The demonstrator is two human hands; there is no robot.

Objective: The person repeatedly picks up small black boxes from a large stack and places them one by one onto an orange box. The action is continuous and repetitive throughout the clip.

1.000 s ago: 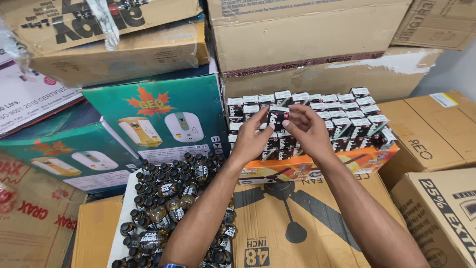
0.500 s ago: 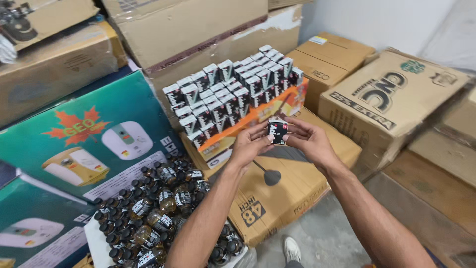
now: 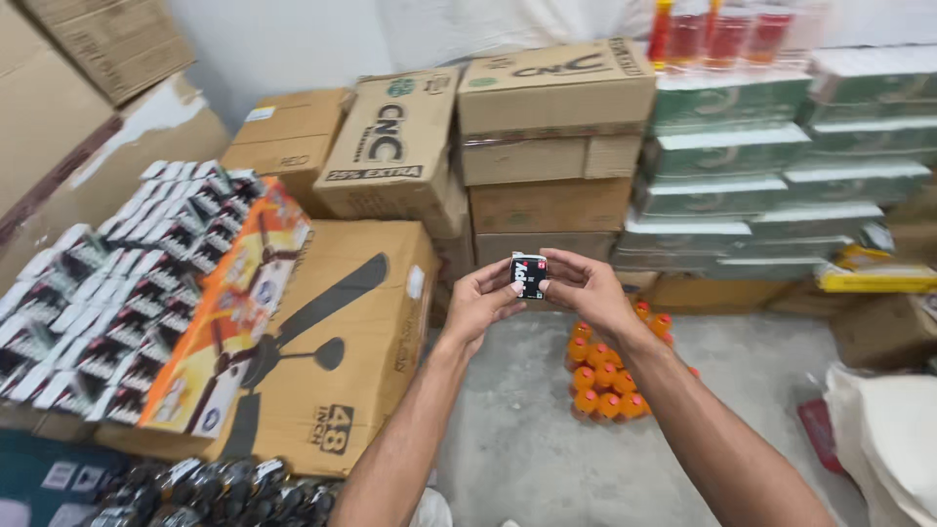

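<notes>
— What's the room like?

— A stockroom: a pale wall [image 3: 293,44] at twelve o'clock and a bare grey concrete floor [image 3: 527,439] in the middle.

— And around it?

— Brown cardboard cartons [image 3: 547,146] stacked against the wall, green-and-white packs [image 3: 771,166] piled at two o'clock, and a big flat carton [image 3: 332,332] at nine. Even, soft light — no window in sight.

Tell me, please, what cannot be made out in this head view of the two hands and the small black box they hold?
- Small black box: its back and sides, covered by the fingers of the left hand and right hand.
- Orange-capped bottles on the floor: partly hidden behind the right forearm.
- Red bottles at the top: blurred and cut off by the edge.
- Dark bottles: cut by the bottom edge.
</notes>
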